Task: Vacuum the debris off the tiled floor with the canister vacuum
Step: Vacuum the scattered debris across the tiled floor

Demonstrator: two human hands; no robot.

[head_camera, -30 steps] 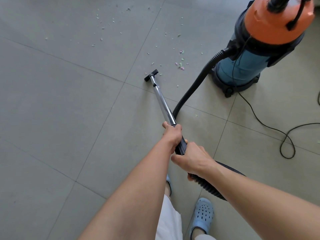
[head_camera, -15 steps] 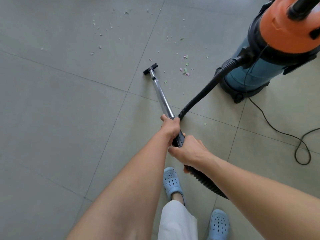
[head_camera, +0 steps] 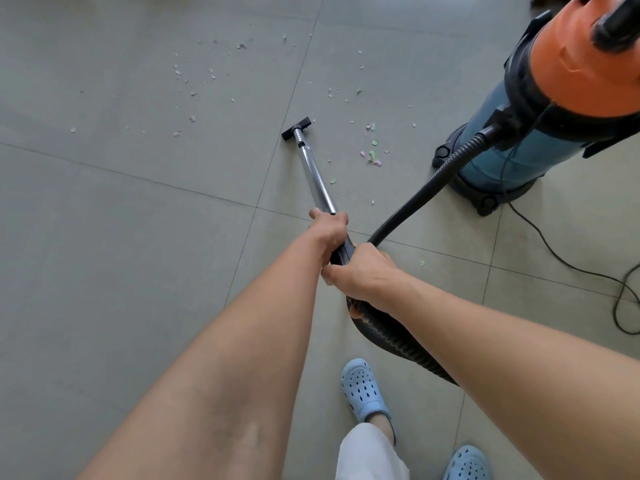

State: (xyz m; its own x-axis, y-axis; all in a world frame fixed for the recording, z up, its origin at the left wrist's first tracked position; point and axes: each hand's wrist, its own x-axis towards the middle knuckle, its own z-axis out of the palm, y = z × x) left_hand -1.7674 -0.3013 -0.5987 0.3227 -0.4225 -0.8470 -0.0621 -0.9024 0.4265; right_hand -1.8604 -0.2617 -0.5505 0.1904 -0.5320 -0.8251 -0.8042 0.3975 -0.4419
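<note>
A blue canister vacuum (head_camera: 512, 147) with an orange lid stands at the right. Its black ribbed hose (head_camera: 426, 188) loops down to the handle of a chrome wand (head_camera: 317, 178). My left hand (head_camera: 329, 232) grips the wand where the chrome meets the black handle. Just behind it, my right hand (head_camera: 363, 275) grips the black handle at the hose end. The small black nozzle (head_camera: 296, 128) rests on the grey tiled floor (head_camera: 121, 220). Pink and green scraps (head_camera: 372, 155) lie right of the nozzle, and pale bits of debris (head_camera: 194, 88) are scattered beyond it to the left.
A black power cord (head_camera: 568, 265) runs from the canister across the floor and coils at the right edge. My feet in light blue clogs (head_camera: 363, 389) stand below the hands. One green scrap (head_camera: 421, 263) lies near the hose.
The nozzle has slid forward and slightly left across the tile joint toward the debris. I have stepped forward, so the canister now looks closer and larger.
</note>
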